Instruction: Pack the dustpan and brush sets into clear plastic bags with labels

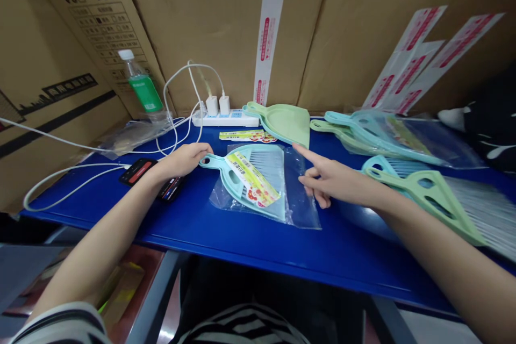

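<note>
A light blue dustpan [276, 164] with a matching brush [231, 178] nested in it lies on the blue table. A yellow-green label card [253, 180] rests slantwise across the set. Clear plastic bag [303, 209] film spreads around and beyond its right side; whether it covers the top I cannot tell. My left hand [189, 156] pinches the end of the handle. Over the bag's right part is my right hand [322, 177], index finger stretched out and the others loosely bent, with nothing visible in it. Its fingertip comes near a green dustpan [288, 121].
Green and blue dustpan sets [379, 129] lie at the right, some bagged, with loose brushes [435, 193] before them. More label cards [242, 136] lie by a power strip [237, 119]. A phone [171, 188], white cables and a bottle [145, 91] are left. Cardboard [213, 27] walls the back.
</note>
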Demonstrator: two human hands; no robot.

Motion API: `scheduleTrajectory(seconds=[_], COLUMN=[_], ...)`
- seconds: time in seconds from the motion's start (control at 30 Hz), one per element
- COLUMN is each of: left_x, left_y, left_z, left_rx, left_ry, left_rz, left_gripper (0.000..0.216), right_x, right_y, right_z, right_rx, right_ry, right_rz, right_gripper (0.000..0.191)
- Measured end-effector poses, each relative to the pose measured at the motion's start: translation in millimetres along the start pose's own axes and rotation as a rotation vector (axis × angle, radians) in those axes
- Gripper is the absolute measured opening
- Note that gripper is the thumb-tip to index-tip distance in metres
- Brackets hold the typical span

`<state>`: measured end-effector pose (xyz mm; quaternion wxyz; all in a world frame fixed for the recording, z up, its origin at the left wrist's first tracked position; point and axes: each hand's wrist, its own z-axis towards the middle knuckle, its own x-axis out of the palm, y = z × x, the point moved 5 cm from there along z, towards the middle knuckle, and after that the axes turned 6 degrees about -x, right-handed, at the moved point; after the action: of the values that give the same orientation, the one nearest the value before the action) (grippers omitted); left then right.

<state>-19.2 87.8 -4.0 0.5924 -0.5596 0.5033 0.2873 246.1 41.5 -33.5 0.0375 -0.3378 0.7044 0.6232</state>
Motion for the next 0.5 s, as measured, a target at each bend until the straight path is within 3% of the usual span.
scheduleTrajectory(seconds=[0.2, 0.33, 0.43, 0.5], left_x=[-0.4, 0.3, -0.4, -0.9], left_y=[0.6, -2.5, -4.2, -4.3], left_z=[-2.9, -5.6, -7.1, -7.7], left_rx=[0.022, 0.033, 0.056, 0.064], left_ry=[0.015, 0.028, 0.030, 0.028], left_rz=[0.025, 0.038, 0.054, 0.068], left_gripper=[0.024, 0.026, 0.027, 0.027], right_x=[0.6, -0.7, -4.4, -7.8], right_y=[1.8, 2.8, 1.5, 1.4], right_z=[-4.6, -10.7, -11.3, -8.1], right_rx=[0.010, -0.047, -0.050, -0.059], right_ry=[0.186, 0.304, 0.287, 0.201], right_rz=[-0.079, -0.105, -0.128, -0.132], right_gripper=[0.065, 0.063, 0.063, 0.058])
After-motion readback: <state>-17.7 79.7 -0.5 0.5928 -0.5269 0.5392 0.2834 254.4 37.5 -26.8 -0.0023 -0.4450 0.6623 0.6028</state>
